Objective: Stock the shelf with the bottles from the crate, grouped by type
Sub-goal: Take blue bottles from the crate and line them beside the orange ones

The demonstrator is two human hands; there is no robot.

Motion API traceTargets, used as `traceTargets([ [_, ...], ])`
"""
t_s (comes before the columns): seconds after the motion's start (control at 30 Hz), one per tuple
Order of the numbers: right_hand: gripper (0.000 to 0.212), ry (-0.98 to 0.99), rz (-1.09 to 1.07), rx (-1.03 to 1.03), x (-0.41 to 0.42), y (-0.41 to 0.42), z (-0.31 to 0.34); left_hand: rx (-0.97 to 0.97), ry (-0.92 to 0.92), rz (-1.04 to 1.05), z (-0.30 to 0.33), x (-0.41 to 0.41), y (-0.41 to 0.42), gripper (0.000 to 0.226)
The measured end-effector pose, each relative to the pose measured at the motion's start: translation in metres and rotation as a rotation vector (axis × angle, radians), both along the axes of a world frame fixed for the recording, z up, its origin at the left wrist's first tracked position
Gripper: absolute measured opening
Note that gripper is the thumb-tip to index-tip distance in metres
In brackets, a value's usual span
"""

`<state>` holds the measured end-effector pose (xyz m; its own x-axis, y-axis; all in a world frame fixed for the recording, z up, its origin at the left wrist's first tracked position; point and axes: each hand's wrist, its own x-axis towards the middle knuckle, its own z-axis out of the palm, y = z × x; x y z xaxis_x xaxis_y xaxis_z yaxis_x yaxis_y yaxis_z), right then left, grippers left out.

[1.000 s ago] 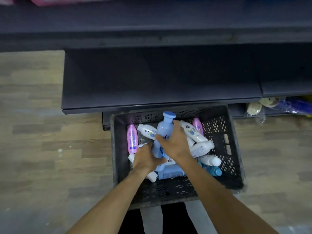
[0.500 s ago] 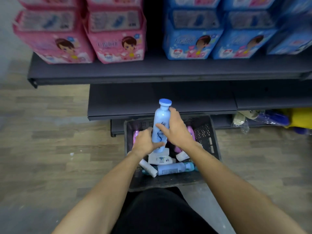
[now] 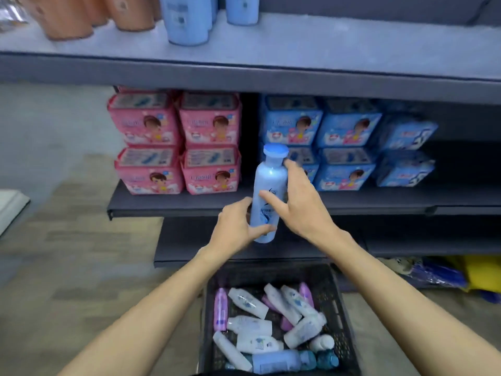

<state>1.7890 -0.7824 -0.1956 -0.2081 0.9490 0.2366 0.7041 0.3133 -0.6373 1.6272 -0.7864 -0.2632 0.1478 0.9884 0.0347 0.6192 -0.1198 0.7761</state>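
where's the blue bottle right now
Head view, centre: the blue bottle is upright between the left hand and right hand, above the crate.

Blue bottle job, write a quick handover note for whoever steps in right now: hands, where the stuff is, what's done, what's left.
Left hand grips the base of the blue bottle; right hand holds its side. The bottle is upright, in the air in front of the middle shelf, above the crate.
Done: blue bottles and orange ones stand in groups on the top shelf.
Left: place this bottle with the blue group, then empty the crate, which holds white, pink and purple bottles plus another blue one, all lying loose.
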Motion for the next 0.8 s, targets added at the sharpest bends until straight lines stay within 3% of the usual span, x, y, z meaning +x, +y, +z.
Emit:
traceTargets([
  [0.2,0.068,0.014,0.008,0.263,-0.008,0.003,0.089,0.304,-0.057,0.013,0.086,-0.008,0.014,0.060],
  [0.53,0.062,0.161,0.148,0.482,-0.009,0.010,0.235,0.679,-0.066,0.078,0.227,-0.019,0.017,0.056],
  [0.8,0.059,0.116,0.152,0.534,-0.024,0.046,0.284,0.682,-0.097,0.147,0.275,-0.020,0.044,0.058],
])
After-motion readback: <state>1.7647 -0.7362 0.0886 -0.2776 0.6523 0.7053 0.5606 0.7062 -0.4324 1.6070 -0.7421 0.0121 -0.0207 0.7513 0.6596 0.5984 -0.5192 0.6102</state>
